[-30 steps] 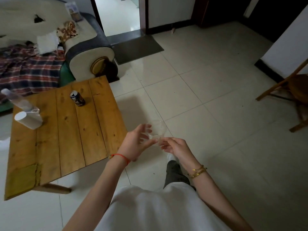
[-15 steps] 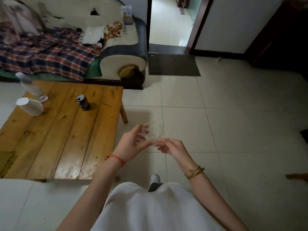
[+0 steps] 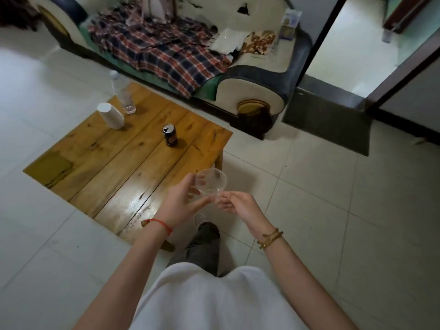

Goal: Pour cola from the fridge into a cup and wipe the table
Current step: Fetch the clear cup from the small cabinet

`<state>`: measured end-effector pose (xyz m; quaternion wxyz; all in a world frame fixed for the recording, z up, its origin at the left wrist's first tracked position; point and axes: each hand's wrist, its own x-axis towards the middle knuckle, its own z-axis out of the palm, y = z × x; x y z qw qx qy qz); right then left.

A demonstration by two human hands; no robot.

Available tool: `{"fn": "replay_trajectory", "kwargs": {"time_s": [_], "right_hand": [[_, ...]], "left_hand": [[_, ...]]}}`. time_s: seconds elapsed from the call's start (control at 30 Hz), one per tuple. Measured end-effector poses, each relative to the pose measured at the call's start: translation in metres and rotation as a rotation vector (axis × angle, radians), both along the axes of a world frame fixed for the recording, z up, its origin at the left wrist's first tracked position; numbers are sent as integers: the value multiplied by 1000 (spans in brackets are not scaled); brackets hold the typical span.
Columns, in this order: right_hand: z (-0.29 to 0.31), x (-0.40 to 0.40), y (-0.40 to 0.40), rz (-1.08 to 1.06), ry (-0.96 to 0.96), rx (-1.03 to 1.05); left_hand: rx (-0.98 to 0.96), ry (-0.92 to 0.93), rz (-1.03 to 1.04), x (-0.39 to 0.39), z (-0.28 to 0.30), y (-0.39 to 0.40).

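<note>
White top [image 3: 209, 303], dark grey trousers [image 3: 202, 248], red string bracelet [image 3: 160, 225] left wrist, gold-brown bracelets [image 3: 270, 238] right wrist

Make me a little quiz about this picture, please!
1. True or false: the cola can stands upright on the wooden table.
2. What do both hands hold? A) clear plastic cup B) white roll C) bottle
3. Fill in: the blanket on the sofa is ____ patterned.

Key:
1. True.
2. A: the left hand and right hand hold the clear plastic cup.
3. Plaid, on the blanket.
</note>
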<state>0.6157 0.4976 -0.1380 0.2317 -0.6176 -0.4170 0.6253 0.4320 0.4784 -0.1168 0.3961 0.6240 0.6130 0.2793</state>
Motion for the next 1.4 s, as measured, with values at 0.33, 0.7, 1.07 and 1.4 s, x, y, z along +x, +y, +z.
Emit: {"fn": "replay_trajectory", "kwargs": {"time_s": [0.33, 0.7, 1.07, 1.4], "right_hand": [[-9, -56, 152, 353, -4, -16], [-14, -130, 242, 574, 33, -59], [-44, -154, 313, 861, -34, 7], [-123, -181, 399, 932, -422, 334]], "left_hand": [[-14, 18, 315, -43, -12, 99], [-43, 38, 623, -84, -9, 151], [-101, -32, 973, -79, -22, 173], [-190, -47, 1227, -83, -66, 176]]}}
